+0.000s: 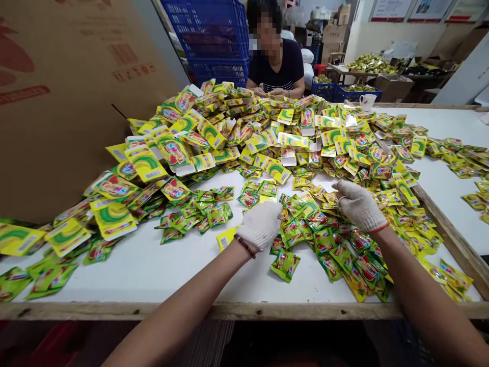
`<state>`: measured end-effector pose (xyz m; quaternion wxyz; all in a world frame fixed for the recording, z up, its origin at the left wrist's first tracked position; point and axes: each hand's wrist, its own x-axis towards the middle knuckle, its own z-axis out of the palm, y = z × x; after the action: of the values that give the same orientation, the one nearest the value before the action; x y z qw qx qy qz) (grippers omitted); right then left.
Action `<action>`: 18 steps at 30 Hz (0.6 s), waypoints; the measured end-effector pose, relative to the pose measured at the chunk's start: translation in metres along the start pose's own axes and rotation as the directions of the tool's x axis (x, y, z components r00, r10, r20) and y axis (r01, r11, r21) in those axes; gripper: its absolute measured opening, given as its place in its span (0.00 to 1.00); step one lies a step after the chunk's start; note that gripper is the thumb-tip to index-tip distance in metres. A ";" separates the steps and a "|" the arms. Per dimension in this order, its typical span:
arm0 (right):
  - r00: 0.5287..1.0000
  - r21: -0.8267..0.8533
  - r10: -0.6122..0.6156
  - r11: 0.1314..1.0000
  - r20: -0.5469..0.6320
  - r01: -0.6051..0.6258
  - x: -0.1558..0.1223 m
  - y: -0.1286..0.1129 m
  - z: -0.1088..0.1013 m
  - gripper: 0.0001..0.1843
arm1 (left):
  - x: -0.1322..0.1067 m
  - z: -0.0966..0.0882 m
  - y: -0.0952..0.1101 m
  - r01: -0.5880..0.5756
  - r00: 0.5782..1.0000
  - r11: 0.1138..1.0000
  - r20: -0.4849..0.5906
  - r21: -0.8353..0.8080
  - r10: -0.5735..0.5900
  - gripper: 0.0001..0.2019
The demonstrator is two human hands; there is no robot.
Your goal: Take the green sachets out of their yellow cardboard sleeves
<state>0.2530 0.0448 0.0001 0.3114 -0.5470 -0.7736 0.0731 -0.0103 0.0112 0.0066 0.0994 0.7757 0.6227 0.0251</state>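
Note:
My left hand (pixel 261 224), in a white knit glove with a bead bracelet at the wrist, rests curled over a flat yellow carton (pixel 226 237) on the white table (pixel 153 265). My right hand (pixel 358 205), also gloved, hovers over a spread of small green and yellow sachets (pixel 328 239), fingers bent down onto them; whether it holds one is hidden. A big heap of flat yellow-green cartons (pixel 244 132) covers the middle of the table beyond both hands.
A person in a dark top (pixel 275 63) sits across the table, working at the heap. A large cardboard sheet (pixel 69 92) leans at the left. Blue crates (pixel 214 35) stand behind. A white cup (pixel 367 101) sits at the far edge. A second table (pixel 451 173) adjoins on the right.

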 end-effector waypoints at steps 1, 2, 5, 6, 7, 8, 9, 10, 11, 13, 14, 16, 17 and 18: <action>1.000 -0.004 -0.003 1.000 -0.014 0.003 -0.003 -0.003 0.001 0.11 | 0.005 0.001 0.003 0.019 1.000 1.000 0.023 0.012 -0.019 0.09; 1.000 -0.011 -0.010 1.000 -0.004 0.010 -0.006 -0.008 0.004 0.11 | 0.010 0.003 0.004 0.029 0.999 1.000 0.030 0.009 -0.029 0.08; 0.993 -0.044 -0.059 0.997 0.101 0.063 -0.015 -0.029 0.012 0.11 | 0.020 0.011 -0.003 0.039 0.999 0.998 0.023 -0.039 -0.038 0.11; 0.987 -0.074 -0.068 0.994 0.143 0.079 -0.017 -0.037 0.014 0.10 | 0.020 0.013 -0.007 0.041 0.999 0.997 0.021 -0.062 -0.040 0.11; 0.982 -0.125 -0.057 0.989 0.183 0.081 -0.018 -0.044 0.016 0.08 | 0.020 0.015 -0.012 0.044 0.999 0.996 0.021 -0.079 -0.042 0.10; 0.975 -0.195 -0.025 0.978 0.222 0.070 -0.019 -0.050 0.017 0.10 | 0.018 0.016 -0.016 0.047 0.999 0.993 0.015 -0.110 -0.045 0.09; 0.967 -0.276 0.025 0.960 0.254 0.047 -0.019 -0.054 0.017 0.16 | 0.016 0.016 -0.020 0.048 0.999 0.984 0.000 -0.172 -0.049 0.09; 0.957 -0.353 0.087 0.936 0.276 0.017 -0.019 -0.056 0.018 0.20 | 0.014 0.016 -0.024 0.043 0.998 0.961 -0.022 -0.273 -0.051 0.09; 0.947 -0.413 0.145 0.911 0.288 -0.014 -0.018 -0.057 0.018 0.23 | 0.011 0.017 -0.025 0.030 0.998 0.912 -0.044 -0.410 -0.053 0.10; 0.932 -0.450 0.211 0.891 0.294 -0.059 -0.018 -0.052 0.017 0.19 | 0.007 0.017 -0.025 -0.007 0.997 0.692 -0.056 -0.722 -0.047 0.11; 0.933 -0.425 0.213 0.902 0.290 -0.074 -0.018 -0.048 0.017 0.15 | 0.005 0.018 -0.023 -0.013 0.999 0.542 -0.039 -0.840 -0.037 0.11; 0.944 -0.275 0.188 0.955 0.272 -0.111 -0.019 -0.040 0.015 0.09 | 0.001 0.021 -0.017 0.027 1.000 0.286 0.023 -0.958 -0.017 0.15; 0.950 -0.158 0.178 0.977 0.255 -0.140 -0.020 -0.037 0.013 0.07 | 0.000 0.023 -0.013 0.054 0.999 0.194 0.052 -0.979 -0.018 0.16; 0.955 -0.030 0.173 0.985 0.241 -0.171 -0.021 -0.035 0.011 0.06 | -0.001 0.025 -0.009 0.074 0.997 0.132 0.071 -0.988 -0.025 0.18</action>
<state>0.2228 0.0152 -0.0007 0.2043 -0.6006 -0.7556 0.1630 -0.0156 0.0094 -0.0192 0.5976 0.4981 0.4755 0.4107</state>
